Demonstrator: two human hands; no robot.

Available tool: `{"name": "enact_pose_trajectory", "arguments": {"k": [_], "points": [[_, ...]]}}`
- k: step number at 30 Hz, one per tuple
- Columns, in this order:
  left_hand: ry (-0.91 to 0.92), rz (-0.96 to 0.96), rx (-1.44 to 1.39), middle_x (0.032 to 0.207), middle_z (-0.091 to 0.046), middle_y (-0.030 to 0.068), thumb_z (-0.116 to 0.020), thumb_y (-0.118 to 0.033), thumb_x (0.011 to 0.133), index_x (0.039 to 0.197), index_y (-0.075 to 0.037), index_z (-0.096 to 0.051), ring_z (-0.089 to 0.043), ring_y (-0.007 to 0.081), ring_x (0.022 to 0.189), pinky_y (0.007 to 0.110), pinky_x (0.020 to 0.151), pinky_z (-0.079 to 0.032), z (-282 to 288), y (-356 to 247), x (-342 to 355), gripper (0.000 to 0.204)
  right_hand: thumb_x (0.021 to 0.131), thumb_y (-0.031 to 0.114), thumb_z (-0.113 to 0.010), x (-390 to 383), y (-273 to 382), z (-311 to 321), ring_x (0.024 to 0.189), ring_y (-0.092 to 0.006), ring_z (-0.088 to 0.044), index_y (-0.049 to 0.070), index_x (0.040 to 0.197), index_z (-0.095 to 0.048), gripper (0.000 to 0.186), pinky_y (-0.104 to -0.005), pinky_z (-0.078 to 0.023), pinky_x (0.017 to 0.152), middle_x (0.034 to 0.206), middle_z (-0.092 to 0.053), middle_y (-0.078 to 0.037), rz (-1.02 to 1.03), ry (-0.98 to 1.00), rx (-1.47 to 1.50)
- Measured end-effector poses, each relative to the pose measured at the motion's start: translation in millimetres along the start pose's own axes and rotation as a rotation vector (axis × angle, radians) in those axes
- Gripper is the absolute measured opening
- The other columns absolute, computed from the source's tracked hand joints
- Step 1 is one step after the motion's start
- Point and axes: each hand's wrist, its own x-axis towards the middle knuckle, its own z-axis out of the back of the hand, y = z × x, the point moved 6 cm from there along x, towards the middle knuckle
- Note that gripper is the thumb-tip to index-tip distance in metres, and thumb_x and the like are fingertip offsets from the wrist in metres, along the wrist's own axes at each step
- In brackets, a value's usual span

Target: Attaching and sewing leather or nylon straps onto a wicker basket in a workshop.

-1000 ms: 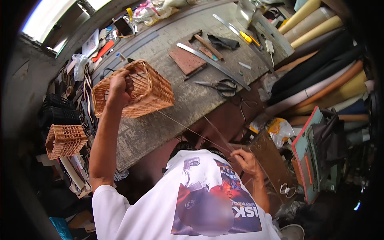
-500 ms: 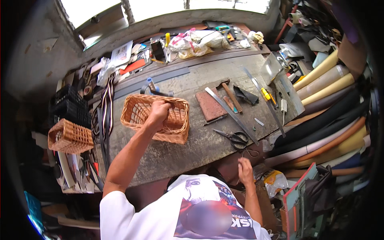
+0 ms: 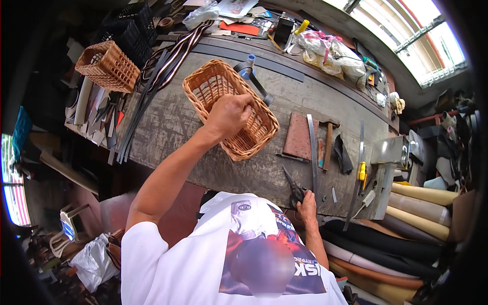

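A light-brown wicker basket [image 3: 201,84] is tilted over the worktable [image 3: 168,152], with my left hand [image 3: 230,113] closed on it at its open top; exactly what the fingers grip is partly hidden. Black scissors [image 3: 292,185] are by the table's front edge, and the fingers of my right hand [image 3: 306,206] are closed on their handles. Just beyond the scissors are a long metal ruler [image 3: 312,152], a reddish block [image 3: 297,134], a hammer [image 3: 328,150] and a piece of black leather [image 3: 341,155]. Behind the basket stand small blue objects [image 3: 248,66] and a dark strap.
A second wicker basket [image 3: 101,61], black crates [image 3: 127,33] and long strips [image 3: 173,51] crowd the table's left. Plastic bags [image 3: 335,56] lie along the back. A yellow-handled tool [image 3: 362,170] and a metal container [image 3: 386,151] are at right, above rolls of material [image 3: 417,223].
The view has swung round. My right hand has come up from below the table edge, where it held a thin cord, onto the scissors. My left hand stays on the basket, now more tilted.
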Motion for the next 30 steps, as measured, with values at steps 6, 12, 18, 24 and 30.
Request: {"name": "enact_pose_trajectory", "arguments": {"k": [6, 12, 18, 24, 30], "points": [[0.029, -0.137, 0.179, 0.075, -0.064, 0.0197, -0.058, -0.010, 0.083, 0.091, -0.001, -0.065, -0.064, 0.0367, 0.075, 0.045, 0.069, -0.050, -10, -4, -8, 0.014, 0.075, 0.015, -0.070, 6, 38, 53, 0.068, -0.0225, -0.060, -0.008, 0.106, -0.056, 0.041, -0.0356, -0.050, 0.063, 0.075, -0.059, -0.010, -0.397, 0.517, 0.295], [0.059, -0.143, 0.160, 0.075, -0.063, 0.0187, -0.060, -0.011, 0.081, 0.088, -0.003, -0.064, -0.063, 0.0374, 0.078, 0.047, 0.071, -0.050, -9, -8, -10, 0.011, 0.075, 0.036, -0.080, 11, 146, 142, 0.065, -0.0117, -0.059, -0.005, 0.115, -0.053, 0.064, -0.0234, -0.049, 0.058, 0.075, -0.055, -0.001, -0.265, 0.609, 1.251], [-0.002, -0.191, 0.190, 0.071, -0.060, 0.0166, -0.061, -0.010, 0.080, 0.082, -0.003, -0.061, -0.063, 0.0365, 0.075, 0.047, 0.067, -0.050, 1, -2, -23, 0.008, 0.068, 0.043, -0.085, 38, 227, 189, 0.072, -0.0104, -0.058, -0.006, 0.119, -0.051, 0.078, -0.0218, -0.047, 0.065, 0.082, -0.057, -0.003, -0.065, 0.769, 1.158], [-0.050, -0.167, 0.097, 0.067, -0.059, 0.0166, -0.059, -0.010, 0.080, 0.076, -0.003, -0.056, -0.062, 0.0354, 0.068, 0.045, 0.059, -0.049, 4, -5, -26, 0.009, 0.077, 0.045, -0.078, 53, 248, 181, 0.064, -0.0086, -0.055, -0.004, 0.111, -0.053, 0.065, -0.0218, -0.046, 0.059, 0.075, -0.057, -0.002, -0.337, 0.902, 1.006], [0.007, -0.142, 0.096, 0.063, -0.058, 0.0183, -0.060, -0.011, 0.078, 0.074, -0.003, -0.056, -0.063, 0.0360, 0.065, 0.046, 0.056, -0.049, 1, -2, -24, 0.010, 0.084, 0.036, -0.072, 67, 262, 189, 0.057, -0.0086, -0.054, -0.002, 0.105, -0.055, 0.047, -0.0224, -0.045, 0.052, 0.069, -0.056, -0.001, -0.400, 0.793, 0.852]]}}
